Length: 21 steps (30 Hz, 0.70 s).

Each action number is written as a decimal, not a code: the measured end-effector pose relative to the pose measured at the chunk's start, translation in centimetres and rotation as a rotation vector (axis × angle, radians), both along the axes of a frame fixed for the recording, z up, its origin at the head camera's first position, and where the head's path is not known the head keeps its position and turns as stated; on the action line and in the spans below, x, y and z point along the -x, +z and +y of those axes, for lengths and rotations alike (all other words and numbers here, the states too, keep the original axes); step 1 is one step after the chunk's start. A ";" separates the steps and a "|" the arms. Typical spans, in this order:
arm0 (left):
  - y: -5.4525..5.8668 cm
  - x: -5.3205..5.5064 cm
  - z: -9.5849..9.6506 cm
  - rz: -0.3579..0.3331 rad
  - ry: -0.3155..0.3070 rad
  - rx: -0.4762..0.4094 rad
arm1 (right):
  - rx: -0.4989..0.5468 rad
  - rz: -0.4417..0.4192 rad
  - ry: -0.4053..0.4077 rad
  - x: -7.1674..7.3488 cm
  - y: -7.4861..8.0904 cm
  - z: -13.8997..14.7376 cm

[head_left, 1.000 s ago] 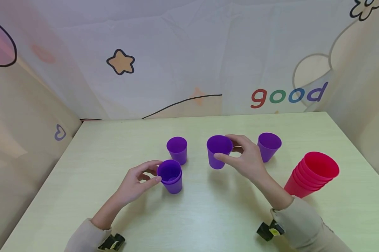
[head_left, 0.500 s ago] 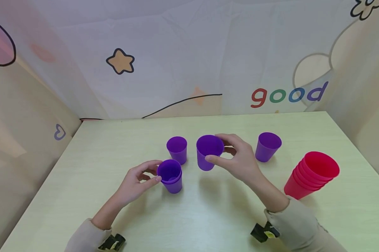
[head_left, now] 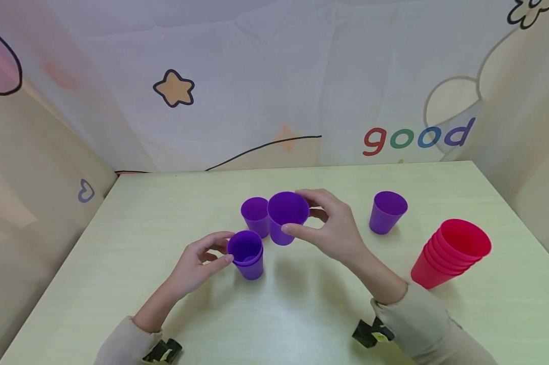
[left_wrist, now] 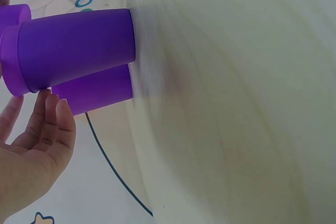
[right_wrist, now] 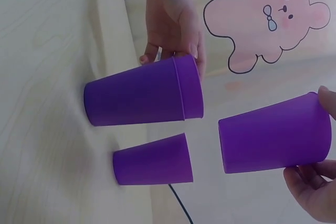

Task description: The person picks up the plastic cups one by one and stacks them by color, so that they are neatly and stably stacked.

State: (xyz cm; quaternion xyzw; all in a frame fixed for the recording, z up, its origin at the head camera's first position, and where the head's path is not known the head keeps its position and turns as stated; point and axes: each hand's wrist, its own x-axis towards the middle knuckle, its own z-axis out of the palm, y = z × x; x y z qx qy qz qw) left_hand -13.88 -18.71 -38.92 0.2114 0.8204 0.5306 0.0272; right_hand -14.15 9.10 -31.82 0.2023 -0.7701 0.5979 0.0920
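My left hand grips a stack of nested purple cups near the rim, thumb in front and fingers behind. The stack stands upright on the table; the right wrist view shows one cup's rim jutting above the other's. Thumb and fingers of my right hand hold another purple cup by its upper part, raised off the table. That cup is upright, to the right of the stack and a little behind it. Just behind the stack stands a single purple cup, partly covered by the lifted one in the head view.
One more purple cup stands at the back right of the pale table. In front of it, near my right sleeve, is a tilted-looking stack of several red cups. A printed cloth closes off the back and sides.
My right hand has carried its purple cup leftward, closer to the stack and slightly higher. My left hand and its stack have stayed in place.
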 end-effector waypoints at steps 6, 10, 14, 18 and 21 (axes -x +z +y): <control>0.0 0.0 0.1 0.019 -0.013 -0.009 | 0.017 0.008 0.043 0.0 0.2 -1.3; -0.1 0.0 0.0 0.030 -0.014 0.000 | 0.018 0.016 0.083 0.2 0.4 -2.4; -0.1 0.1 0.0 0.031 -0.014 0.007 | 0.018 0.018 0.101 0.2 0.5 -3.1; -0.1 0.1 -0.1 0.028 -0.010 0.011 | 0.017 0.022 0.107 0.3 0.5 -3.6; -0.1 0.0 -0.1 0.026 -0.008 0.013 | 0.015 0.026 0.119 0.3 0.3 -4.0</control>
